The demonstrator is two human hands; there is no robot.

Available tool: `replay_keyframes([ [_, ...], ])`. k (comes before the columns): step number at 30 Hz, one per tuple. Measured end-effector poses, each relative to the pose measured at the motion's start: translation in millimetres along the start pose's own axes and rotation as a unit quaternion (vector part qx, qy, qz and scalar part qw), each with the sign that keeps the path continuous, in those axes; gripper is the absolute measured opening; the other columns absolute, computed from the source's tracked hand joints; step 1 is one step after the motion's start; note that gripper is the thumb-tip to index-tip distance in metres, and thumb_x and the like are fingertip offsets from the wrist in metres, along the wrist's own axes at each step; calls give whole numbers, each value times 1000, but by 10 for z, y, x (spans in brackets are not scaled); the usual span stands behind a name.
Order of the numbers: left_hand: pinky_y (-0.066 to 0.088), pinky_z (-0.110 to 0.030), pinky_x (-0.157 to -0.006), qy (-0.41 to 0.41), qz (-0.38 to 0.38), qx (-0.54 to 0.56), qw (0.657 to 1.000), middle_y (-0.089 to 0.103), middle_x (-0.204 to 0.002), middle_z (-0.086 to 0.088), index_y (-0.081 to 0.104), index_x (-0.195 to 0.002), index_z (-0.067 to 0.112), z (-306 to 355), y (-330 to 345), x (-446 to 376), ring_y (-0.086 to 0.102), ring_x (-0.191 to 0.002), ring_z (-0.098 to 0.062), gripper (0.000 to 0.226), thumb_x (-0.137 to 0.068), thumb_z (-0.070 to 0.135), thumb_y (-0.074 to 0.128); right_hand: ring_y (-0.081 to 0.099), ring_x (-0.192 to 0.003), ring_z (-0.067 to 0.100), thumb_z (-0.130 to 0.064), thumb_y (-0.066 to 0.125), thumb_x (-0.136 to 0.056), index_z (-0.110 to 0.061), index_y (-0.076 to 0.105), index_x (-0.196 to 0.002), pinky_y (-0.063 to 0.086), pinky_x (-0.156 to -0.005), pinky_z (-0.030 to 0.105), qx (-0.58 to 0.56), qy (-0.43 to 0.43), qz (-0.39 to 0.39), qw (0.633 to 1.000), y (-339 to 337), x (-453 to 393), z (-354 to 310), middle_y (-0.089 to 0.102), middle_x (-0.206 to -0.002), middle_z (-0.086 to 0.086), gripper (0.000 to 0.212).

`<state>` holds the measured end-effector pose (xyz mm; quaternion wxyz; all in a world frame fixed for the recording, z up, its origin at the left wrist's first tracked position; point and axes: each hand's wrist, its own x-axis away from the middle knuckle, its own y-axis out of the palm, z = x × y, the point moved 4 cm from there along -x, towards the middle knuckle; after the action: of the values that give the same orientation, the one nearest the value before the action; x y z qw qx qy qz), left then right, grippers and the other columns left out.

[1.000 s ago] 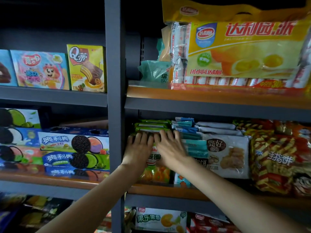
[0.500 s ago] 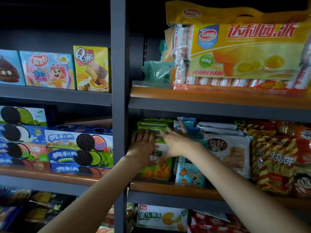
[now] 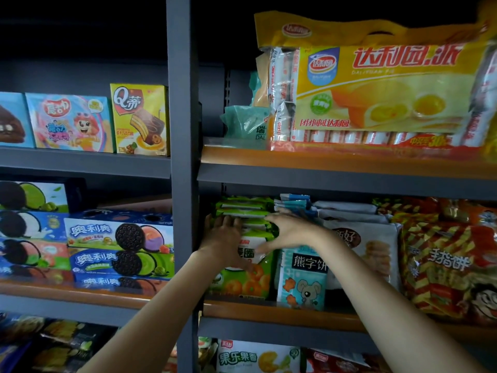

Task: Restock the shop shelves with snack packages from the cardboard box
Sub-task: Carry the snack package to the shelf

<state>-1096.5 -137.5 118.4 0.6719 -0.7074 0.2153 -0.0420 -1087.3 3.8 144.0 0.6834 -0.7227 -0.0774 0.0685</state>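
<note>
green snack packs (image 3: 243, 211), stacked flat atop shelf's (image 3: 269, 309) upright green bag (image 3: 242, 278)

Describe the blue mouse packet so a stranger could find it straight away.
Start at the grey upright post and take the orange-edged middle shelf to its right. The blue mouse packet stands second from the post, beside the green orange-print bag; it alone shows a cartoon mouse.

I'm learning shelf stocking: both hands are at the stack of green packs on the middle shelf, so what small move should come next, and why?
Probably press the stack of green packs back and square. The left hand lies flat on its front, the right hand is spread at its right edge beside the blue packs, and the pack ends look uneven.
</note>
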Motion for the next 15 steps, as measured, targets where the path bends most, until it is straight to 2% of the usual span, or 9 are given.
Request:
replay_keyframes([
  [2, -3, -52, -115, 7, 1, 0, 1000, 22, -150, -11, 12, -147, 18, 3, 3, -9, 16, -142, -31, 108, -67, 64, 67, 0, -146, 21, -71, 45, -80, -19, 12, -150, 6, -117, 41, -36, 12, 7, 999, -14, -40, 13, 1, -159, 5, 93],
  [6, -9, -54, -113, 29, -4, 7, 1000, 12, -157, -6, 4, -148, 31, 13, 0, -35, 10, -144, -31, 107, -67, 64, 67, 2, -146, 23, -77, 22, -81, -22, 13, -150, -7, -114, 54, 4, 41, 1, 999, 66, -143, -3, 5, -158, 4, 89],
  [8, -10, -54, -113, 29, -7, 9, 1000, 11, -157, -4, 5, -148, 32, 13, -8, -28, 9, -144, -30, 106, -68, 63, 67, 3, -146, 23, -79, 17, -79, -23, 15, -150, -8, -113, 55, 6, 47, 0, 999, 97, -174, 0, 6, -158, 3, 91],
  [11, -7, -54, -113, 32, -6, 7, 999, 15, -156, -3, 8, -148, 28, 21, -10, -18, 12, -143, -31, 106, -68, 62, 68, 2, -146, 23, -80, 15, -79, -22, 22, -149, -1, -115, 50, -42, 59, -4, 997, 59, -184, 13, 4, -158, 5, 90],
  [15, -4, -53, -114, 36, 0, 16, 999, 20, -154, 1, 9, -149, 28, 9, -13, -40, 16, -142, -27, 108, -66, 60, 70, -5, -146, 20, -75, 11, -83, -27, 22, -148, -5, -114, 51, -58, 48, -23, 997, -4, -241, -20, 0, -159, 2, 81],
])
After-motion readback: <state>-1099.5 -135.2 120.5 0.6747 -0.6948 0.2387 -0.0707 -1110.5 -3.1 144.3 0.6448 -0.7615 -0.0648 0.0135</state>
